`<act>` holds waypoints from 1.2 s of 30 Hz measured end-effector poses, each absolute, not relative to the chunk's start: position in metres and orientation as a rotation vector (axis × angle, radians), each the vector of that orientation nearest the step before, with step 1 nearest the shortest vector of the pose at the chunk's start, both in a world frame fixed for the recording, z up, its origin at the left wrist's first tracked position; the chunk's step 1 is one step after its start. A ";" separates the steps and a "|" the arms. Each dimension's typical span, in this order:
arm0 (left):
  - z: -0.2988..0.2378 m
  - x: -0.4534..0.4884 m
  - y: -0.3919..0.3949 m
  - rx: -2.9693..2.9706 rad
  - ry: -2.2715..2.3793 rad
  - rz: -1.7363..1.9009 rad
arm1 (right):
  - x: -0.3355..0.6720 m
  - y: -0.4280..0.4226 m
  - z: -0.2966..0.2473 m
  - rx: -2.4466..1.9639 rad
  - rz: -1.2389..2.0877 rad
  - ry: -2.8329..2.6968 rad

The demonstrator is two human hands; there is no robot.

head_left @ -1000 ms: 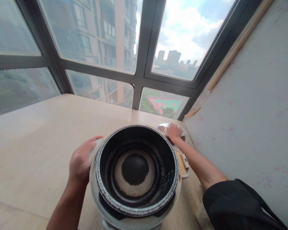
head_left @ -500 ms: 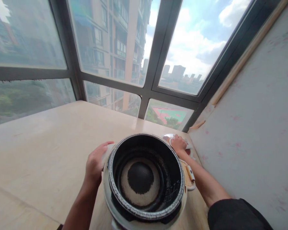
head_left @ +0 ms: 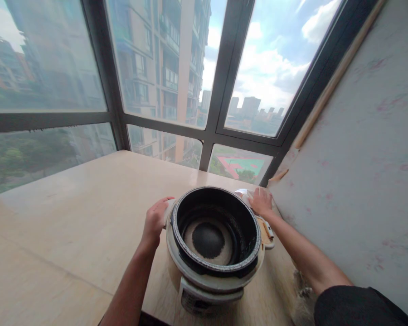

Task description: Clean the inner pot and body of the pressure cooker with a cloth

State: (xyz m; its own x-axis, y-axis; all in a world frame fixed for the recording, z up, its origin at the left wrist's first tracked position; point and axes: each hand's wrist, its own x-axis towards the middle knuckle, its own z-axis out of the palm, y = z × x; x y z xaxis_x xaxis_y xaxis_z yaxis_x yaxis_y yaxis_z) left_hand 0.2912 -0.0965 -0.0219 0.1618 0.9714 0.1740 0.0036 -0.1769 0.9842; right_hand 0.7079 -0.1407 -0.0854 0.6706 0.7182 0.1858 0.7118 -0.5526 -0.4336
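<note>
Wooden table (head_left: pixel 71 217) bears open cooker (head_left: pixel 216 244), hands (head_left: pixel 154 219) gripping sides.

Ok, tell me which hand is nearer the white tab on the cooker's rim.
Right. The right hand rests just behind the white tab, at the far right edge of the cooker; the left hand rests against the opposite, left side, across the pot opening.

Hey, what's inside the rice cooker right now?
The rice cooker is open and looks empty: black inner walls, and at the bottom a pale ring around a dark round centre. No food shows. The near inner wall is hidden by the rim.
</note>
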 end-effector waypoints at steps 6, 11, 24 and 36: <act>-0.027 0.293 -0.100 1.053 0.963 1.166 | 0.672 -0.170 -0.064 -2.016 0.212 -0.820; -0.033 0.279 -0.120 0.989 0.997 1.237 | 0.619 -0.217 -0.039 -1.460 0.713 -0.750; -0.029 0.254 -0.105 1.089 1.108 1.337 | 0.548 -0.229 -0.021 -1.054 0.798 -0.381; -0.010 0.214 -0.035 1.088 1.317 1.270 | 0.475 -0.184 -0.034 -1.088 0.589 -0.516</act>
